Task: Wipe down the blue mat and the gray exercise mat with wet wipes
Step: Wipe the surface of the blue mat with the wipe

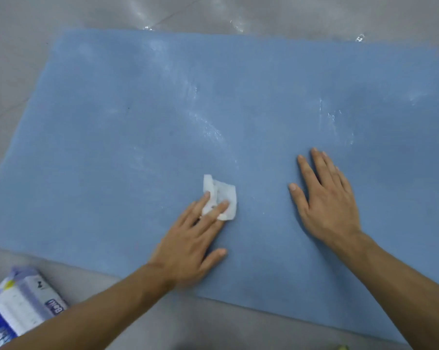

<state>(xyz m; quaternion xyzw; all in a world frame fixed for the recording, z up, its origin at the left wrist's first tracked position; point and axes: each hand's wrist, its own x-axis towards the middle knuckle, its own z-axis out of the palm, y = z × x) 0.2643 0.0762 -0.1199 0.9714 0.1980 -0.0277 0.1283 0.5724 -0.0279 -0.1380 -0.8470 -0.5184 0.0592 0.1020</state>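
Flat-fingered, my left hand (188, 246) presses a crumpled wet wipe (219, 198) onto the blue mat (112, 147). My right hand (327, 200) rests spread, palm down, on the mat nearby. A wipes pack (19, 306) lies on the gray floor (24, 59), lower left.

Blue mat (112, 147) matt, fine-textured foam, wet-streaked; wipe (222, 195) crumpled cloth; floor (24, 46) glossy.
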